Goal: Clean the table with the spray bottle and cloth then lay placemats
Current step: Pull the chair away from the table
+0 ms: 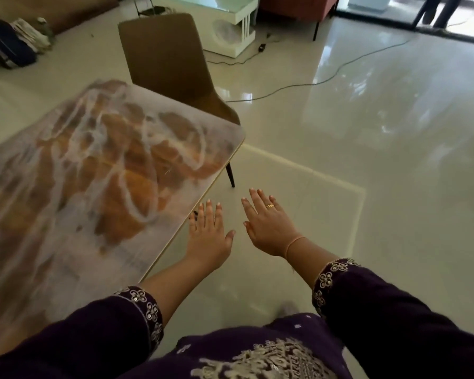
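Observation:
The table (99,170) has a glossy top with an orange, brown and white marbled pattern and fills the left half of the view. My left hand (210,233) hovers palm down just off its right edge, fingers spread, holding nothing. My right hand (268,222), wearing a gold ring, is stretched out flat over the floor beside it, also holding nothing. No spray bottle, cloth or placemat shows anywhere in view.
A brown chair (164,56) stands at the table's far right corner. A white side table (230,26) and a cable (326,77) lie on the shiny tiled floor beyond. Dark bags and papers (14,42) sit at the far left.

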A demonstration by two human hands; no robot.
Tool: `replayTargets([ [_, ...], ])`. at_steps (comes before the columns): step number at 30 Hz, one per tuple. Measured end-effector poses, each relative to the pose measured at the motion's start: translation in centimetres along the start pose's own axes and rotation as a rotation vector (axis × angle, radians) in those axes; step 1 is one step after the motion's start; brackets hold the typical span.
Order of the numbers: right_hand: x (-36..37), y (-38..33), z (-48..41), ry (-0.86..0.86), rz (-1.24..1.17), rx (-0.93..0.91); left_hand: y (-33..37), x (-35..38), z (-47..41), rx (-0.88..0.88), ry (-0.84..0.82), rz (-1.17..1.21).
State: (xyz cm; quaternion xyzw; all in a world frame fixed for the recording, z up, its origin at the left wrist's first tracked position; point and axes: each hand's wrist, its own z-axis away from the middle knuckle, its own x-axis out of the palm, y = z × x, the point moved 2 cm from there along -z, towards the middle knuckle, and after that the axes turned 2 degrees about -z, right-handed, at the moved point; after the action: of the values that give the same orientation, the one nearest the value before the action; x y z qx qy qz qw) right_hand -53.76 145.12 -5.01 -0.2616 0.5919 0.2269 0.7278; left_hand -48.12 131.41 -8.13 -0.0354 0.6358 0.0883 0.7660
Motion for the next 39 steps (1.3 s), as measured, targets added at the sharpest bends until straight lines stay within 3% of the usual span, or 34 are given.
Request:
replayTargets([
  [14,-7.9,21.1,-22.7,-0.029,0.101,-0.407,10.0,-4.7,-24.9,-0.376,0.060,0.060],
  [19,-9.2,24.9,-31.1,-0.043,0.100,-0.507,10.2,-5.4,-32.5,-0.481,0.038,0.041],
  [31,-13.7,32.4,-52.9,-0.050,0.145,-0.609,7.1,-9.3,-54.9,-0.492,-0.003,0.001],
  [39,-16.2,36.3,-65.9,-0.075,0.173,-0.700,4.6,-11.4,-65.6,-0.681,-0.044,0.059],
])
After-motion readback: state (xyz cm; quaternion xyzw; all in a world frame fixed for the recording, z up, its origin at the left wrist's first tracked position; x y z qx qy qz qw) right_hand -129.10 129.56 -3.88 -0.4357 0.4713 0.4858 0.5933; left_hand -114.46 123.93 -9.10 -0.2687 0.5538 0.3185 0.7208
